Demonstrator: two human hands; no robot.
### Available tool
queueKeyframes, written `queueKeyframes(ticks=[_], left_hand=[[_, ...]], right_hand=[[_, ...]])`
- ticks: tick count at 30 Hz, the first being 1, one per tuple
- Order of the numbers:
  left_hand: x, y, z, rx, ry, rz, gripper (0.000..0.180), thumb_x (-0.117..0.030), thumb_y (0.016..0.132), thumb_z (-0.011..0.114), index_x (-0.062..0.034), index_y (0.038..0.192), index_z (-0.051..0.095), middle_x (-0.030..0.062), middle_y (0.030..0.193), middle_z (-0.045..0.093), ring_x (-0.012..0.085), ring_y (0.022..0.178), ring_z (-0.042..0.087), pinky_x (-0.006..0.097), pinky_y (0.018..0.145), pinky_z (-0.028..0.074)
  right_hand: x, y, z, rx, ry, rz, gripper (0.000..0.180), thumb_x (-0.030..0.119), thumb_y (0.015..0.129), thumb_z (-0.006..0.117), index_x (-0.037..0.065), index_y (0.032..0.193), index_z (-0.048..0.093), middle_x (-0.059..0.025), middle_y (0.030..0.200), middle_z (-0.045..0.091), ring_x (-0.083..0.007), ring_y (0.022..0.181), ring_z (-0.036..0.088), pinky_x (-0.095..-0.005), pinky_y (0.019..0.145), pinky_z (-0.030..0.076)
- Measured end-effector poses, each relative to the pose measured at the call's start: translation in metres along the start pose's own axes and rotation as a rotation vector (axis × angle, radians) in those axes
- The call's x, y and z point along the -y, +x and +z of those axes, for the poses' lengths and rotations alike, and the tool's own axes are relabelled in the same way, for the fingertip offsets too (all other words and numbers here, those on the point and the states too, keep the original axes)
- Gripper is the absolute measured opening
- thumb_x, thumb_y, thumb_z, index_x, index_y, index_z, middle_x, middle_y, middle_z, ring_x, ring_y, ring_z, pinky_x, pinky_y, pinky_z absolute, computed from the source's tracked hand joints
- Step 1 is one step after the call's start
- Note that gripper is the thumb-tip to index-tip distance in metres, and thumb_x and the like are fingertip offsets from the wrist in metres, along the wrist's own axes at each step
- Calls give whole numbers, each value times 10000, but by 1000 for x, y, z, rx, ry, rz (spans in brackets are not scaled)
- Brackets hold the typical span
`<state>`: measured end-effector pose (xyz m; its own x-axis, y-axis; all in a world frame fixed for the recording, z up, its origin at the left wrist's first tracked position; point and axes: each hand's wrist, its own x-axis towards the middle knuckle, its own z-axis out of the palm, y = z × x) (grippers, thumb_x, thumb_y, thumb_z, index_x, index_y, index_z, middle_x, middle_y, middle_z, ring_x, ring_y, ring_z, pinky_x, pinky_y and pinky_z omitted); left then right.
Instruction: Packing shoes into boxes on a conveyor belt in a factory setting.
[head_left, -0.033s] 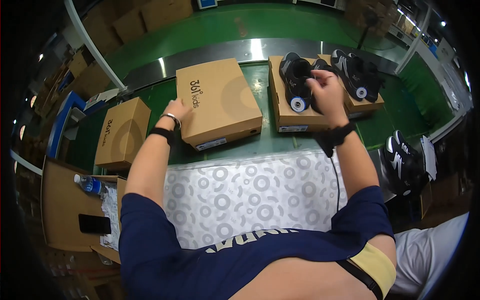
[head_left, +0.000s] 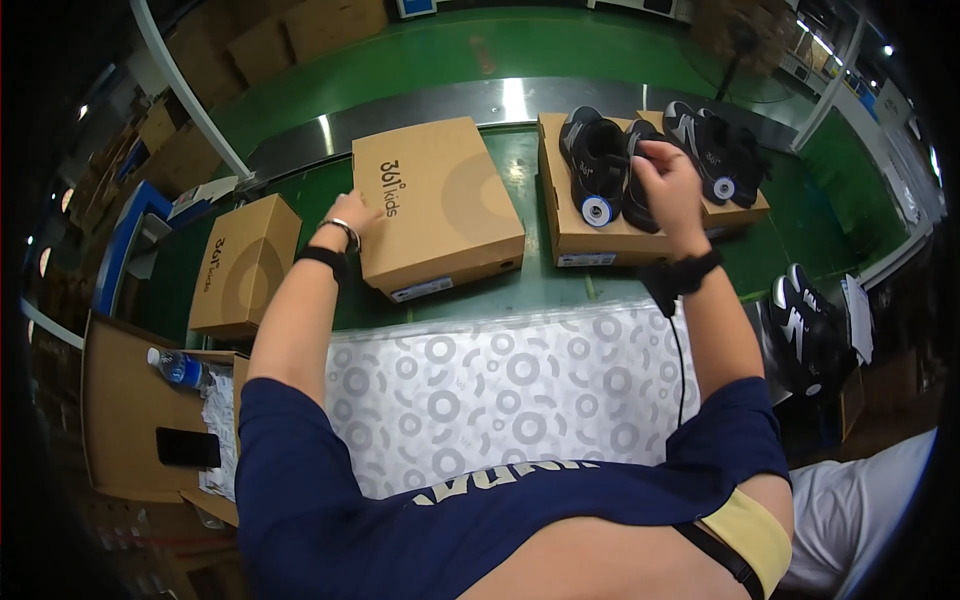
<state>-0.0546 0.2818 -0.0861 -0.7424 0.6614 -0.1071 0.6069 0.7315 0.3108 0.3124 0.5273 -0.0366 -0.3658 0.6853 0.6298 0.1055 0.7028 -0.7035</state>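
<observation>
My left hand point(head_left: 357, 215) lies at the left edge of a brown shoebox point(head_left: 445, 205), its fingers loosely apart and touching the cardboard. Over a pair of black sneakers, my right hand point(head_left: 672, 190) has thumb and fingers pinched together. What is between them, if anything, is too small to make out. The left sneaker point(head_left: 590, 165) and the right sneaker point(head_left: 640, 205) stand side by side on another shoebox point(head_left: 610, 245); the right one is partly hidden by my hand. Each visible toe or heel end is dark, and the left sneaker carries a round white-and-blue tag.
Farther right, black sneakers point(head_left: 705, 150) sit on a third shoebox point(head_left: 735, 213). A smaller-looking shoebox point(head_left: 245, 265) stands left. Patterned white paper point(head_left: 500, 380) covers the near surface. An open carton point(head_left: 125, 410) holds a water bottle point(head_left: 180, 368) and a phone point(head_left: 188, 447). More sneakers point(head_left: 800, 330) stand right.
My right hand has shifted slightly to the right, from between the two sneakers to over the right one. My left hand and the shoebox beside it have stayed nearly in place.
</observation>
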Motion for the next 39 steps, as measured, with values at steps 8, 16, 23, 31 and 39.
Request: queueKeyframes(ticks=[8, 16, 23, 31, 39], left_hand=[[48, 105, -3, 14, -412, -197, 776, -368, 773, 596, -92, 1361, 171, 180, 1274, 400, 300, 1145, 424, 423, 921, 356], [92, 194, 37, 72, -1196, -57, 355, -273, 824, 550, 2, 1044, 508, 96, 966, 595, 171, 757, 591, 285, 657, 482], [98, 199, 29, -450, 304, -239, 513, -352, 802, 560, 7, 1156, 464, 174, 1123, 528, 288, 979, 538, 352, 800, 452], [-261, 52, 19, -93, -179, 1071, 469, -265, 795, 591, -60, 1197, 465, 161, 1160, 510, 272, 1026, 514, 320, 846, 425], [-321, 96, 74, 422, -865, 637, 256, -214, 867, 477, 0, 891, 616, 39, 837, 635, 125, 797, 567, 248, 697, 441]], right_hand=[[-59, -39, -94, 34, -15, 229, 157, 80, 797, 583, -10, 926, 579, -11, 803, 584, -64, 714, 530, -196, 663, 429], [-101, -61, -138, -87, -72, 431, 133, 59, 816, 548, -12, 927, 565, -6, 804, 559, -67, 727, 509, -190, 677, 408], [-94, 16, -72, 8, -98, 121, 281, 98, 777, 602, 18, 1044, 568, -66, 974, 591, -132, 915, 535, -243, 800, 412], [-113, 82, -26, 341, -394, 139, 210, 79, 788, 567, 19, 989, 577, -77, 899, 610, -167, 820, 571, -267, 757, 440], [-146, 93, -7, 309, 98, 404, 174, 121, 795, 548, 9, 916, 603, -100, 773, 610, -195, 728, 581, -290, 686, 457]])
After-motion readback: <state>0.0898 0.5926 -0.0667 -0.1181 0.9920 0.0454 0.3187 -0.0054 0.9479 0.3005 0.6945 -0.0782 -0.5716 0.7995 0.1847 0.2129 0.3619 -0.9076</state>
